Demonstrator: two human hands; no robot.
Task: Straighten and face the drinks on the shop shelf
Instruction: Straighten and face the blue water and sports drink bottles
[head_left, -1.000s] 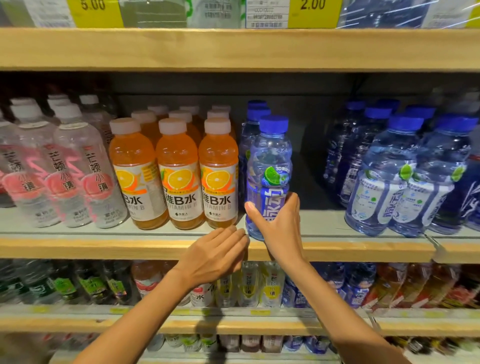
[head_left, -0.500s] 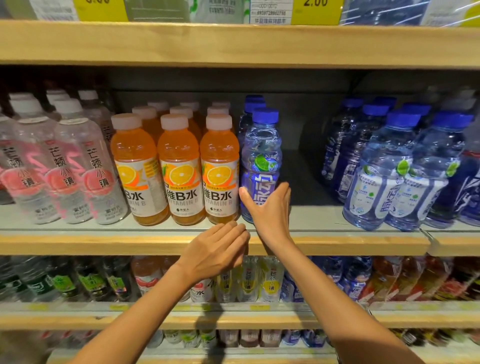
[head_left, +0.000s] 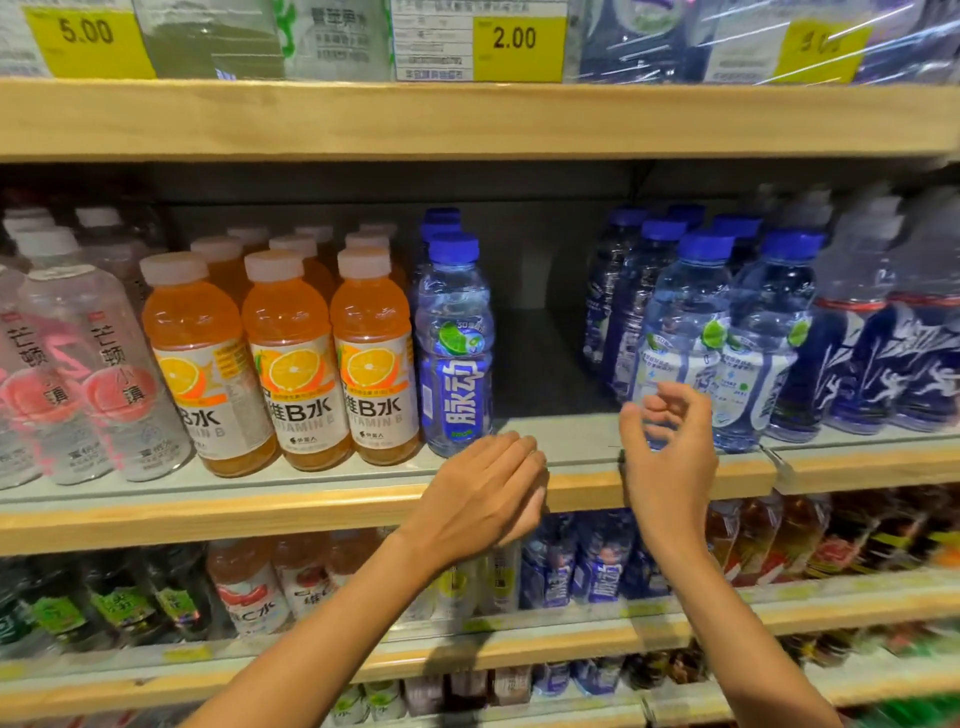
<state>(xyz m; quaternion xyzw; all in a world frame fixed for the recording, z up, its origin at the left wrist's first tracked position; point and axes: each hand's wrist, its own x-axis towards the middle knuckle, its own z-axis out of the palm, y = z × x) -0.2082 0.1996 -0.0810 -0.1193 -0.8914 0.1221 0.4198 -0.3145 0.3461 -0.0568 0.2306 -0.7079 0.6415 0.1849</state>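
A clear blue-capped drink bottle (head_left: 455, 343) stands upright at the shelf front, label forward, right beside three orange vitamin drinks (head_left: 296, 358). My left hand (head_left: 485, 493) hovers palm-down, fingers relaxed, over the wooden shelf edge (head_left: 311, 506) just below that bottle, holding nothing. My right hand (head_left: 667, 447) is off the bottle, fingers loosely curled and empty, in front of the blue-capped bottles (head_left: 691, 332) on the right.
A bare gap of shelf (head_left: 545, 374) lies between the single blue bottle and the right group. Clear peach-label bottles (head_left: 98, 374) stand at the left, dark blue bottles (head_left: 893, 353) at the far right. More drinks fill the lower shelf (head_left: 519, 654); price tags hang above.
My right hand has let go of the blue bottle, which shifted left against the orange drinks, and has moved right toward the other blue bottles. My left hand stayed by the shelf edge.
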